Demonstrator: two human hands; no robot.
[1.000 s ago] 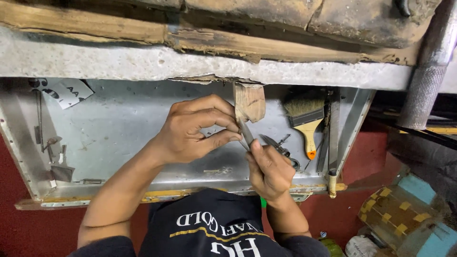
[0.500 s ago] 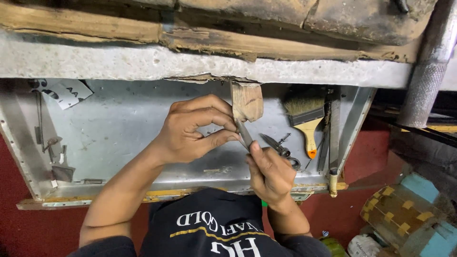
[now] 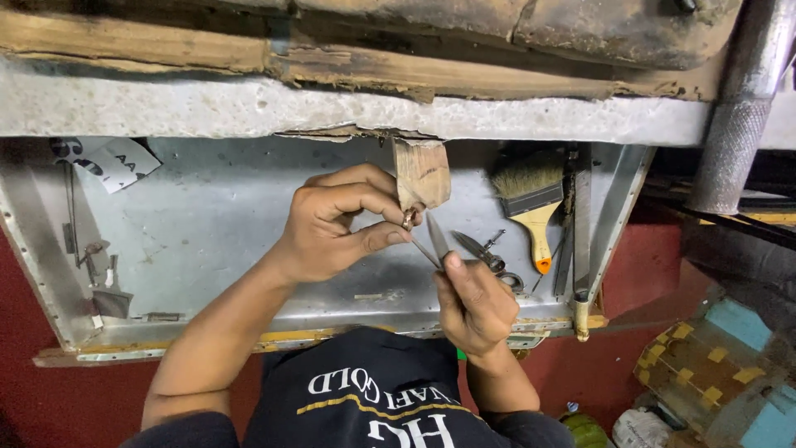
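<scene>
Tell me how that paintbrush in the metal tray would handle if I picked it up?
The paintbrush looks light, with a stiff yellow wooden handle. Its bristles would likely flex under pressure. It lies flat against the tray, so it seems unlikely to roll, though crowded tools beside it may shift.

Metal tray [image 3: 215, 224], grey, scratched. Lying on it: paintbrush [image 3: 531, 203] with yellow handle, scissors [image 3: 489, 253], flat file [image 3: 582, 224], paper scrap [image 3: 108, 162], small metal bits [image 3: 104, 286] at left.

A single head-worn camera looked steeply down, close over the metal tray [image 3: 207, 224] at the bench edge; no second view existed.
</scene>
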